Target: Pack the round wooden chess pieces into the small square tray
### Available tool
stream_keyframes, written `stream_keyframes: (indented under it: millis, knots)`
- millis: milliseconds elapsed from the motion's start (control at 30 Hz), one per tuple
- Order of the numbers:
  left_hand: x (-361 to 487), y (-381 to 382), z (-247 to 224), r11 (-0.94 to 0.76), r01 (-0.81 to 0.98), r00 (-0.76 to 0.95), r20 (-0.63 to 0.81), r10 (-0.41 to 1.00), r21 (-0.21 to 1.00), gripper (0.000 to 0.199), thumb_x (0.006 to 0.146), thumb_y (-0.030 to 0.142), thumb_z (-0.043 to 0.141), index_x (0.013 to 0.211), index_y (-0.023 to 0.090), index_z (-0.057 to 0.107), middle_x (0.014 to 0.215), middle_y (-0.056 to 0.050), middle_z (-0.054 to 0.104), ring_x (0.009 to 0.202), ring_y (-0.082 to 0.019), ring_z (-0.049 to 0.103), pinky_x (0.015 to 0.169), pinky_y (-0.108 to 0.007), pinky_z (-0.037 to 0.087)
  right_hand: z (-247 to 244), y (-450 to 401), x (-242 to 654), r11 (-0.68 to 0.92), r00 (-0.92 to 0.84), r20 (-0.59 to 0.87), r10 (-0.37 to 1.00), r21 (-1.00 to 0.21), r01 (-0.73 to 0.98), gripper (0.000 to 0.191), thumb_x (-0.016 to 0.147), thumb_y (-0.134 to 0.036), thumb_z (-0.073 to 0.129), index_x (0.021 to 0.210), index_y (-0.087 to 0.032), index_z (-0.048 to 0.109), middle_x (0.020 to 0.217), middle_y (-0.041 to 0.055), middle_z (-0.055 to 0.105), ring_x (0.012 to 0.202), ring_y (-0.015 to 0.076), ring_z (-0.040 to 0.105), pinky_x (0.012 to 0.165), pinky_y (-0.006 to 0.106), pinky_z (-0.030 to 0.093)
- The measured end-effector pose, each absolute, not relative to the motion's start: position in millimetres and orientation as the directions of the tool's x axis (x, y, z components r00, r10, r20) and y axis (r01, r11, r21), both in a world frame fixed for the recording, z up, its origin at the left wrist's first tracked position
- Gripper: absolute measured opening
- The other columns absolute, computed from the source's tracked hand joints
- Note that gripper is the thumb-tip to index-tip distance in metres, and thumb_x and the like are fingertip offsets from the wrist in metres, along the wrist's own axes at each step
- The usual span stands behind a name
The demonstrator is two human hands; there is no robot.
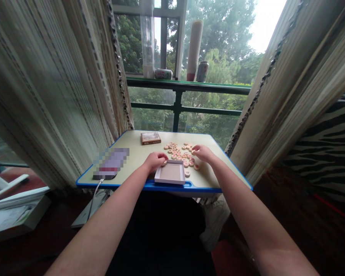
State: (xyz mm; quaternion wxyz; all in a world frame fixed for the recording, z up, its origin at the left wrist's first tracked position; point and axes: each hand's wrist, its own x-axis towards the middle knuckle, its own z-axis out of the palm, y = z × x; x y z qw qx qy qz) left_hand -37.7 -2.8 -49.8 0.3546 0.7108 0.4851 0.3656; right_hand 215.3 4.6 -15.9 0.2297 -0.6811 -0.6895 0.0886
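Note:
Many round wooden Chinese chess pieces [178, 154] lie loosely scattered on the right half of a small pale table. At the near edge sits a shallow, open white box tray [170, 173], its inside bare. My left hand [155, 161] is closed in a pinch at the tray's far left corner, with a wooden piece [164, 163] at its fingertips. My right hand [202, 152] reaches to the right side of the pieces, fingers curled down and closed on a piece partly hidden under the fingertips. One loose piece [187, 173] rests right beside the tray.
A brown box lid [151, 138] lies at the table's back left. A phone [111, 163] with a white cable [94, 197] is on the left. The table has a raised blue edge [232, 163]. Behind it, cans [202, 71] and stacked cups [194, 50] stand on a ledge.

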Motion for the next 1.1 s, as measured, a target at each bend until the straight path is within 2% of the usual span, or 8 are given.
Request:
stream_keyframes:
  millis: [133,267,400,567,700,800,900,1100]
  knots:
    - [-37.4,-0.6,-47.6,-0.344,0.516,0.294,0.215,0.931,0.785,0.025,0.059,0.019,0.048,0.071,0.016,0.070,0.067,-0.002,0.066,0.071,-0.018,0.058,0.069,-0.026,0.044,-10.5,27.7,216.7,0.076,-0.012,0.160,0.987,-0.400,0.913,0.022,0.069,-0.017,0.060,0.087,-0.016,0.072,0.069,0.0059,0.068,0.063,0.0162,0.059,0.060,0.025,0.042]
    - [-35.0,-0.4,-45.3,-0.394,0.586,0.315,0.249,0.916,0.708,0.023,0.063,0.021,0.048,0.072,0.017,0.068,0.068,-0.001,0.066,0.067,-0.016,0.057,0.064,-0.026,0.042,-21.7,33.3,221.4,0.137,-0.040,0.261,0.964,-0.364,0.921,0.019,0.074,-0.021,0.058,0.086,-0.018,0.072,0.090,0.0080,0.067,0.079,0.0168,0.059,0.074,0.025,0.042]
    - [-31.8,0.3,-42.3,-0.409,0.596,0.351,0.234,0.907,0.691,0.020,0.063,0.021,0.047,0.069,0.018,0.065,0.067,0.000,0.065,0.068,-0.016,0.056,0.064,-0.026,0.041,-28.0,29.1,233.8,0.176,-0.047,0.330,0.943,-0.376,0.910,0.019,0.075,-0.027,0.058,0.085,-0.017,0.072,0.090,0.0083,0.065,0.076,0.0160,0.059,0.074,0.025,0.043]
    - [-34.8,12.3,-25.7,-0.298,0.569,0.433,0.029,0.901,0.766,0.020,0.060,0.018,0.046,0.067,0.017,0.064,0.064,-0.001,0.062,0.066,-0.016,0.055,0.060,-0.025,0.039,-23.9,26.5,242.7,0.171,-0.103,0.190,0.976,-0.386,0.907,0.017,0.067,-0.016,0.061,0.080,-0.018,0.071,0.080,0.0040,0.066,0.069,0.0146,0.057,0.063,0.023,0.041]
    - [-41.2,34.1,-1.8,-0.147,0.534,0.607,-0.257,0.752,0.832,0.024,0.058,0.025,0.061,0.081,0.019,0.068,0.080,-0.002,0.067,0.074,-0.017,0.058,0.064,-0.023,0.042,-26.9,28.5,243.6,0.179,-0.094,0.224,0.970,-0.395,0.901,0.015,0.067,-0.017,0.062,0.078,-0.019,0.071,0.084,0.0042,0.065,0.065,0.0125,0.055,0.063,0.023,0.041]
    - [-43.8,51.8,7.4,-0.070,0.559,0.644,-0.380,0.663,0.826,0.028,0.056,0.031,0.069,0.081,0.019,0.069,0.077,-0.003,0.067,0.070,-0.015,0.058,0.061,-0.022,0.041,-28.7,28.7,244.5,0.177,-0.083,0.239,0.967,-0.404,0.897,0.013,0.067,-0.018,0.063,0.077,-0.019,0.070,0.087,0.0039,0.065,0.064,0.0113,0.055,0.065,0.023,0.041]
    - [-45.2,63.5,5.3,-0.064,0.571,0.661,-0.412,0.628,0.819,0.026,0.056,0.036,0.073,0.072,0.017,0.068,0.070,-0.003,0.066,0.064,-0.014,0.057,0.058,-0.023,0.040,-27.3,26.8,244.6,0.165,-0.066,0.234,0.970,-0.435,0.885,0.012,0.070,-0.020,0.060,0.076,-0.019,0.070,0.080,0.0030,0.067,0.064,0.0118,0.055,0.064,0.023,0.041]
    - [-50.5,64.8,-6.2,-0.058,0.523,0.637,-0.344,0.690,0.851,0.031,0.059,0.045,0.070,0.067,0.015,0.068,0.070,-0.006,0.068,0.056,-0.012,0.053,0.053,-0.022,0.036,-27.3,25.1,242.0,0.197,-0.094,0.217,0.972,-0.529,0.825,0.021,0.079,-0.018,0.050,0.082,-0.018,0.071,0.076,0.0022,0.069,0.069,0.0131,0.058,0.066,0.023,0.042]
